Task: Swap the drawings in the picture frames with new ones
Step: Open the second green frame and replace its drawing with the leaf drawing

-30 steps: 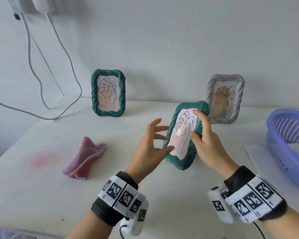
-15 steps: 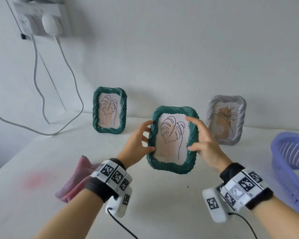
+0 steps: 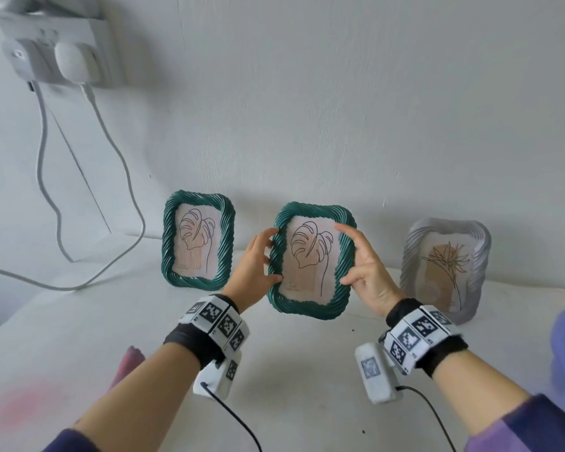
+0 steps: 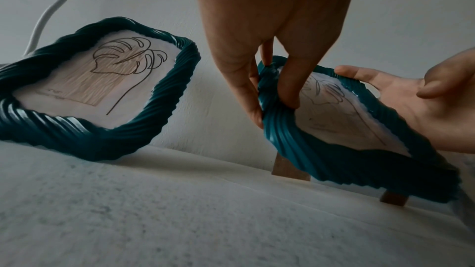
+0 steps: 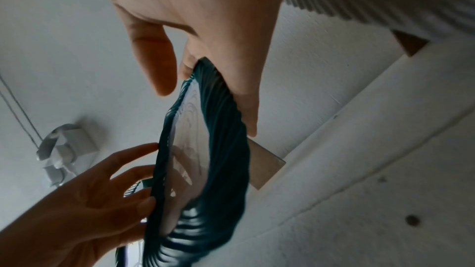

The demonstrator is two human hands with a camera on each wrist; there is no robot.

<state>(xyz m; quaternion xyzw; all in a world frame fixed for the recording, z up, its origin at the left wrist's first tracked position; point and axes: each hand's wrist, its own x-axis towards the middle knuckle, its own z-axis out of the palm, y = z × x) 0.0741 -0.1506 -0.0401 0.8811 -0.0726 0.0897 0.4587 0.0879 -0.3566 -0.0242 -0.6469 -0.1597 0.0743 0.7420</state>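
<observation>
White textured wall [image 3: 340,93], wall socket [image 3: 46,53], white table [image 3: 307,370]

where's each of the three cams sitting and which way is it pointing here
Head: worn on the head, looks forward and down at the white table and wall; both forearms, the left hand and right hand show.
Left wrist: under the left wrist, looks along the left hand's fingers to the held green frame.
Right wrist: under the right wrist, looks up along the palm toward the wall; the held frame is edge-on.
Shared: every view shows both hands and the held frame; head and left wrist also share the standing green frame.
</observation>
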